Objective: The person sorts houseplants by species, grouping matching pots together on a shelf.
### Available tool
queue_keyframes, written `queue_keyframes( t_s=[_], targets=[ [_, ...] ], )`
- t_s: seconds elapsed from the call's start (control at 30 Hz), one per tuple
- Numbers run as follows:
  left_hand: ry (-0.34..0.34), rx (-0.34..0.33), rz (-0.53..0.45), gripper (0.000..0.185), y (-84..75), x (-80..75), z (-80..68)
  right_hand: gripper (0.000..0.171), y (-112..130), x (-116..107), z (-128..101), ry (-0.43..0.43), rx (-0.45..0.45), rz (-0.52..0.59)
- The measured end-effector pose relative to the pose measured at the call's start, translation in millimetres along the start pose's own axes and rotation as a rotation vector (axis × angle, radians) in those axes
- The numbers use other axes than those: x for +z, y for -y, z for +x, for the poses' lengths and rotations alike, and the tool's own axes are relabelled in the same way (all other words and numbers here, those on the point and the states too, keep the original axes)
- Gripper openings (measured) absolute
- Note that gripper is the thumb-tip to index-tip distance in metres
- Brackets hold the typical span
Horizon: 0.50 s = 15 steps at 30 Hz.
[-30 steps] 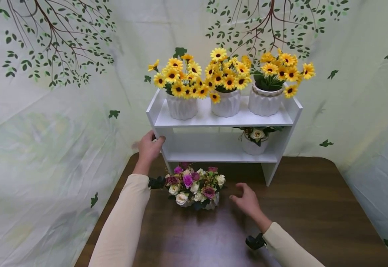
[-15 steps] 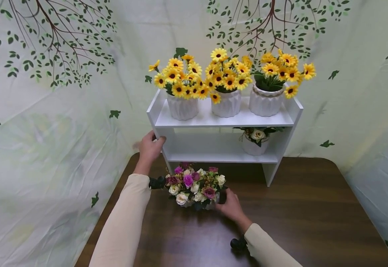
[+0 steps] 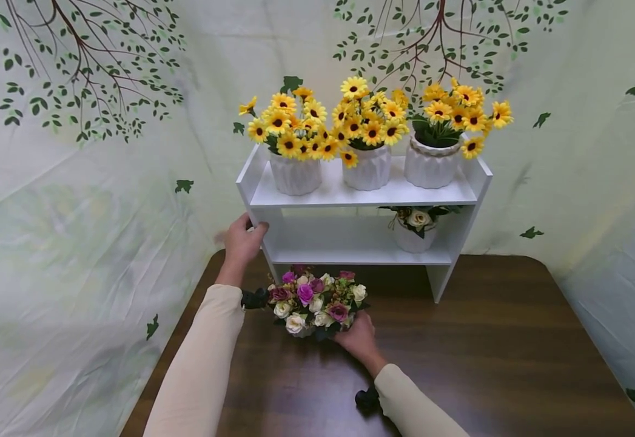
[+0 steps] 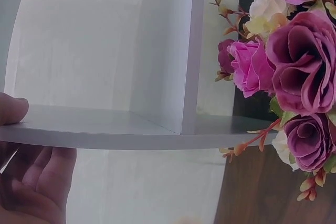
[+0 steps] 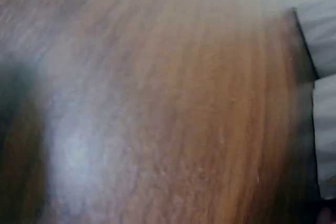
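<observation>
The left hand (image 3: 242,241) is clamped on the left side panel of the white shelf unit (image 3: 372,194): in the left wrist view the thumb (image 4: 11,109) is seen on one face of the panel and the fingers (image 4: 39,174) curled behind the other.

The right hand (image 3: 356,337) is placed against the lower right side of the rose bouquet pot (image 3: 315,301), which stands on the dark wooden table (image 3: 503,352) just in front of the shelf unit's bottom opening. The fingers are tucked under the blooms and leaves, so it cannot be told whether they are closed around the pot or only touching it. Only blurred table grain (image 5: 157,103) and a strip of white at the right edge are given by the right wrist view.

Mixed pink, purple and cream roses (image 4: 294,61) are seen close beside the shelf's panel edge.

Three white ribbed pots of yellow daisies (image 3: 372,124) are lined up on the top shelf. A smaller white pot with a cream rose (image 3: 416,226) is set at the right end of the middle shelf. A leaf-printed fabric backdrop (image 3: 77,152) is hung behind and to both sides.
</observation>
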<state>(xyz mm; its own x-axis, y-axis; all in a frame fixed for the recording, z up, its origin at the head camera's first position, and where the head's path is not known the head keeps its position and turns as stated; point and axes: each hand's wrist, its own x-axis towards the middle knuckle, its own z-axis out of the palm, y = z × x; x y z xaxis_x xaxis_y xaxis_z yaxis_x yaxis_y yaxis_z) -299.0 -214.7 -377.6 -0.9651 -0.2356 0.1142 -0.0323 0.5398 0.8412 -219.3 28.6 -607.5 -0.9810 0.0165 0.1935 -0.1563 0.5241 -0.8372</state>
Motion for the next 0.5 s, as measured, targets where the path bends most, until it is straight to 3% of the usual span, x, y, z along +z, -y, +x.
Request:
queue_keyframes(
  t_s=[0.13, 0.27, 0.5],
  targets=[
    [0.01, -0.006, -0.011, 0.053, 0.1, -3.8, -1.1, 0.049, 0, 6, -1, -0.033, -0.078, -0.031],
    [0.009, -0.004, -0.006, 0.052, -0.5, -6.8, -0.6, 0.047, -3, 7, -2, -0.051, -0.116, 0.025],
    [0.017, 0.009, 0.005, 0.053, -1.4, -5.8, 0.5, 0.055, -13, -10, -10, -0.084, -0.071, 0.113]
  ],
)
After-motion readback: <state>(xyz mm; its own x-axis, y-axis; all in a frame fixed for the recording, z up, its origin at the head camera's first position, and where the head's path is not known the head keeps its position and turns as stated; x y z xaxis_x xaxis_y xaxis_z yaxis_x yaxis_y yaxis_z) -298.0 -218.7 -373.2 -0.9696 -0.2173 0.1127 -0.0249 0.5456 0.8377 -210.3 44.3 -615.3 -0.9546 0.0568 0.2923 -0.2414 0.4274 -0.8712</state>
